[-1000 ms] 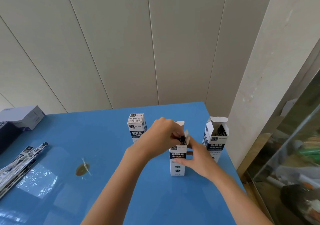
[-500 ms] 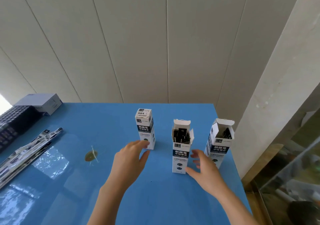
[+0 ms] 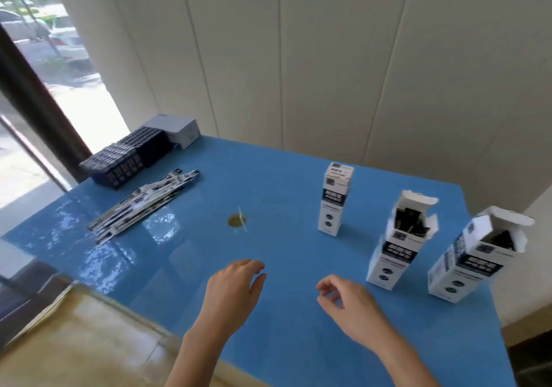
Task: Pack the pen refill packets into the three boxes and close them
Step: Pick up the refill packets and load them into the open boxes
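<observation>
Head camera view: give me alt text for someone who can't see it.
The left hand and right hand hover empty over a blue table. On the right stand a closed box, then a middle box and right box, both open, dark contents showing. Loose refill packets lie far left.

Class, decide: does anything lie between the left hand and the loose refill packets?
Nothing visible does: only bare blue table separates the left hand from the packets.

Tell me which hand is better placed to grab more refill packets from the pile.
Left. The left hand is open, empty and nearer the pile of refill packets lying off to its left; the right hand hangs by the open middle box.
</observation>
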{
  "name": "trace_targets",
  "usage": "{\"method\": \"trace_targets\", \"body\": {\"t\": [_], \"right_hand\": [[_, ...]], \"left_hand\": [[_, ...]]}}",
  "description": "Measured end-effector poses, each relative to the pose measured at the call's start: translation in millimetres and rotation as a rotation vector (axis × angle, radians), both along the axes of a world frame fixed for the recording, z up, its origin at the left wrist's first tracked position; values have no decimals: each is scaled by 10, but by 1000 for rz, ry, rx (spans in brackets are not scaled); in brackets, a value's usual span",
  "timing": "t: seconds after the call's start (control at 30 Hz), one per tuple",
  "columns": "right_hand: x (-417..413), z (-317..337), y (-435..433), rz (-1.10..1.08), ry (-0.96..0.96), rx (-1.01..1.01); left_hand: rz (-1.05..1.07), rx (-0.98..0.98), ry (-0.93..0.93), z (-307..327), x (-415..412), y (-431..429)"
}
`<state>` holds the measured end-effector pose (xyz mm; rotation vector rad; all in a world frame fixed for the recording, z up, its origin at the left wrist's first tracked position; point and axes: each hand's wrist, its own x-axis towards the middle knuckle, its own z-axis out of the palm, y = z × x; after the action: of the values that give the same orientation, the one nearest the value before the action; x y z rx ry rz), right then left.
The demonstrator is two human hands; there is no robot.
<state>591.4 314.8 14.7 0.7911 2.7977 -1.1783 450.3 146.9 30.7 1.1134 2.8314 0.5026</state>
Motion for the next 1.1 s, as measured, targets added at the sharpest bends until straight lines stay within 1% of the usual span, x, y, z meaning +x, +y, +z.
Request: {"method": "trace_targets", "body": {"t": [0.13, 0.33, 0.53, 0.7, 0.93, 1.03, 1.1], "right_hand": [[-417, 37, -471, 43, 55, 34], [-1176, -35, -1412, 46, 96, -16], [-1909, -54, -2129, 22, 69, -50], [-2526, -120, -2331, -37, 55, -101], [-3566, -367, -2414, -148, 5, -197], [-4019, -417, -2356, -231, 38, -222], [-4287, -415, -2260, -323, 59, -221]], "left_hand": [[63, 3, -6, -57, -272, -631], [106, 6, -13, -120, -838, -1733], [139, -4, -31, -91, -1343, -2554], [151, 28, -54, -60, -1745, -2816], [125, 55, -109, -130, -2401, -2852], [102, 40, -117, -132, -2777, -2841], [85, 33, -122, -113, -3021, -2814]]}}
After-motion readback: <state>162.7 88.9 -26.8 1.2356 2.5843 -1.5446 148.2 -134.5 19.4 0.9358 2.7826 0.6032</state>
